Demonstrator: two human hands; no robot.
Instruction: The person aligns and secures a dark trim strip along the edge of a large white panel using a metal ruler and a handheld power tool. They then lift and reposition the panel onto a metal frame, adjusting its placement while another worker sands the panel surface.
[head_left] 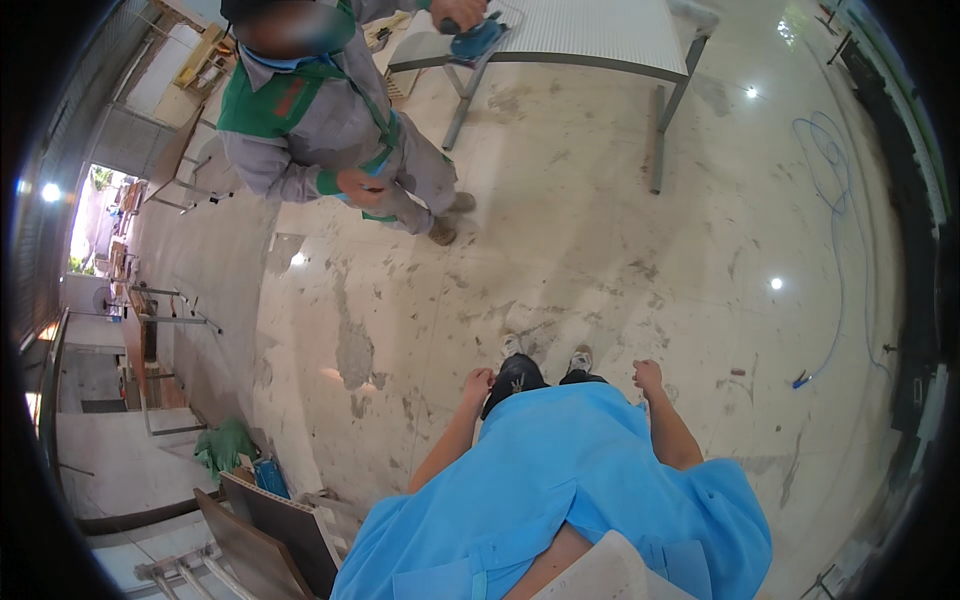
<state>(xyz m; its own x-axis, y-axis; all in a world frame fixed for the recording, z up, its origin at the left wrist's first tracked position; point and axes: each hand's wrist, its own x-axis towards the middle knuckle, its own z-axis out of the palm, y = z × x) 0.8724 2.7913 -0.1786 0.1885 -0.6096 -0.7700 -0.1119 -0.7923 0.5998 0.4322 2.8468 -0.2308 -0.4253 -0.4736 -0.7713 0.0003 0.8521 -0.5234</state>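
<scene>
Both my arms hang down at the sides of my light blue shirt (560,440). My left hand (478,382) is by my dark trouser leg, its fingers loosely curled, and I see nothing in it. On the other side, my right hand (648,374) hangs over the floor, also curled, with nothing showing in it. Ahead to the left stands a person in a grey and green work suit (330,130). That person's one hand (458,12) is on a blue handheld tool (478,42) at the edge of a table. The other hand (360,187) hangs at waist height.
A white-topped table (590,35) with metal legs stands ahead. Blue hose (838,200) lies looped on the floor at the right. Brown boards (265,535) lean at the lower left, near a green cloth heap (225,448). More tables (145,350) line the left side.
</scene>
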